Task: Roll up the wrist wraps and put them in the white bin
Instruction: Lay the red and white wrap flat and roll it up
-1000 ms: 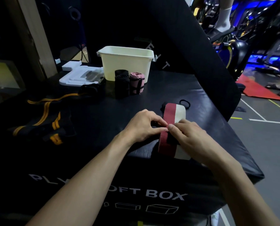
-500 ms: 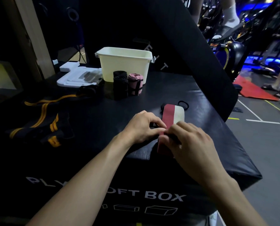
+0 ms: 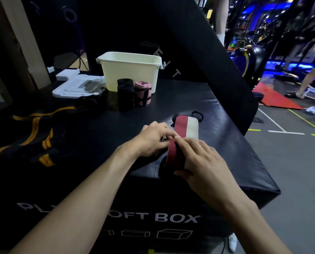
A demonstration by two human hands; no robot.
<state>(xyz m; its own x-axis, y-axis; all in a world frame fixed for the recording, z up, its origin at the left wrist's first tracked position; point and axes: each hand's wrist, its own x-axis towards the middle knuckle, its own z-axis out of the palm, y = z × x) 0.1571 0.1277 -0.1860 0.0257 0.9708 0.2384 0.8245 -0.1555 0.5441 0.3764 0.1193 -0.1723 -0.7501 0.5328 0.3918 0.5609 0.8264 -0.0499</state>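
The person stands at a black padded vinyl plyo box (image 3: 217,143) whose top serves as the work surface. A red-and-white woven fabric wrist wrap (image 3: 185,125) lies flat on that surface, near its front right part, running away from the person. A black elastic loop (image 3: 197,115) shows at the far end of the wrap.

The left hand (image 3: 153,138) rests on the surface at the left edge of the wrap, fingers curled, fingertips pinching the red edge at about mid-length. The right hand (image 3: 202,158) lies over the near portion of the wrap, fingers bent across its width and thumb below, so its grip grasps the near part of the wrap. The fingertips of both hands meet on the wrap. Whether a rolled section sits under the right hand cannot be told.

Well apart, at the far side of the surface, stands a white rectangular plastic bin (image 3: 131,72). Just in front of it, upright, stand two black rolled wraps (image 3: 125,94) and one pink rolled wrap with black bands (image 3: 143,94), the pink one to the right and close against them. A loose heap of black straps with yellow stripes (image 3: 32,132) lies on the left part of the surface. A flat white moulded tray (image 3: 74,87) lies left of the bin.
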